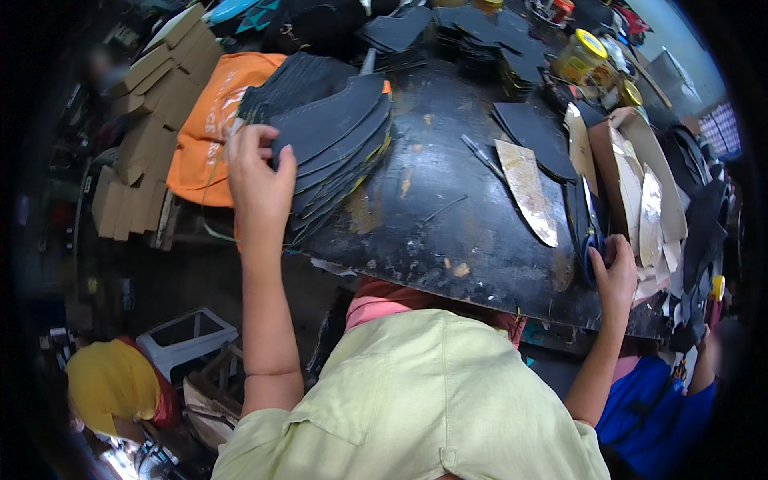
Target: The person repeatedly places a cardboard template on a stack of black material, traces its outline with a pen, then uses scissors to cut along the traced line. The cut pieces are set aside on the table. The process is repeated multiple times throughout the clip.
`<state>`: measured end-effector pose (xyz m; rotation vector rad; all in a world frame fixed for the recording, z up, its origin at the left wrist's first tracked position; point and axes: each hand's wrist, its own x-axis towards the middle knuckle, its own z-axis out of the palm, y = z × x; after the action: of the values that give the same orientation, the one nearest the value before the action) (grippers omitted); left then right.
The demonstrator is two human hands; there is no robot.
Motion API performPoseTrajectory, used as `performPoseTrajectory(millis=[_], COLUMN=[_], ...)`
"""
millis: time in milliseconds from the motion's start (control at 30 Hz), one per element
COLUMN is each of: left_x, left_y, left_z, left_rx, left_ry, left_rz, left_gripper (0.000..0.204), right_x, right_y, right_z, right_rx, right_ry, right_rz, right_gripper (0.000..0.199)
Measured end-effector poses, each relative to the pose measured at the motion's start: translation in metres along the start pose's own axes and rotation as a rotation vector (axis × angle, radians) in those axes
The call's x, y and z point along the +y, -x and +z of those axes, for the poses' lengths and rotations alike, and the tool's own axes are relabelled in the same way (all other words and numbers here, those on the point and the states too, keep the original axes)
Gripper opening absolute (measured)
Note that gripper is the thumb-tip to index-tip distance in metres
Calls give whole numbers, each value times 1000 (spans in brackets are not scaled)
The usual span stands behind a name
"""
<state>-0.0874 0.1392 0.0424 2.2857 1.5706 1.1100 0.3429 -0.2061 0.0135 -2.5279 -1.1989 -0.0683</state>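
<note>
The left hand, arm stretched up, pinches the top piece of a stack of dark cut pieces at the black worktable's left edge. The right hand, arm raised, closes around blue-handled scissors near the right edge.

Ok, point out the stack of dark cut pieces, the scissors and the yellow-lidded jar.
Stack of dark cut pieces [340, 136], head view, on the top piece.
Scissors [588, 228], head view, on the blades above the handle.
Yellow-lidded jar [578, 58], head view, on its side.
</note>
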Motion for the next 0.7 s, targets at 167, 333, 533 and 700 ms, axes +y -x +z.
performPoseTrajectory(millis=[167, 333, 533, 700], left_x=[38, 81, 97, 100], left_y=[-1, 28, 71, 71], left_z=[-6, 20, 74, 92], left_rx=[157, -211, -609, -710], left_ry=[-106, 265, 303, 323], left_rz=[217, 396, 384, 426], left_gripper=[34, 34, 29, 11], right_x=[-60, -115, -115, -110], right_y=[-18, -32, -35, -45], right_z=[0, 37, 45, 39], right_rx=[25, -124, -124, -148], right_ry=[-293, -108, -287, -231], right_rz=[-169, -342, -268, -357], right_gripper=[38, 55, 55, 43])
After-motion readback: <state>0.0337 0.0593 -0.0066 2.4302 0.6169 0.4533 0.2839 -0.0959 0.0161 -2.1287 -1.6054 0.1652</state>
